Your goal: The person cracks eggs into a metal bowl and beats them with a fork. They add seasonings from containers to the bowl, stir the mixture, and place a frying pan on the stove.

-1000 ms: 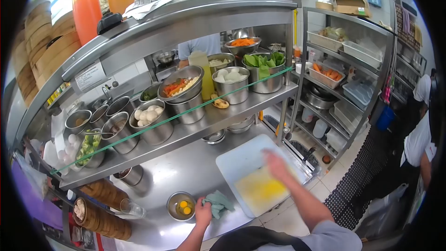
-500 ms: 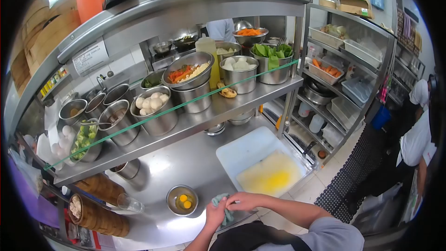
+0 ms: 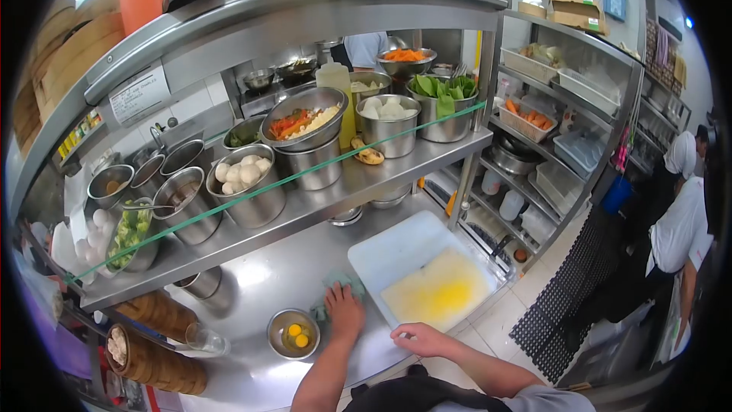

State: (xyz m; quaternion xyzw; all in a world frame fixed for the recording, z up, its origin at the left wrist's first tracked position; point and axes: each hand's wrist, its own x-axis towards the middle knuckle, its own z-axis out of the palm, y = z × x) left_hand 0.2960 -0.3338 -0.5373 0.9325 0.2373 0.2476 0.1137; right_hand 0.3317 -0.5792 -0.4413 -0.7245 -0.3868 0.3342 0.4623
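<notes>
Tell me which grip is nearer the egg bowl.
Left. The left grip rests on the cloth, just right of the egg bowl; the right grip is farther to the right, near the board.

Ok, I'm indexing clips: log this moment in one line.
left hand: on green cloth; right hand: loosely curled; egg yolks: in metal bowl

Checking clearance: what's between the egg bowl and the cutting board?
Head view: the left hand, on the green cloth, lies between the metal egg bowl and the white cutting board.
</notes>
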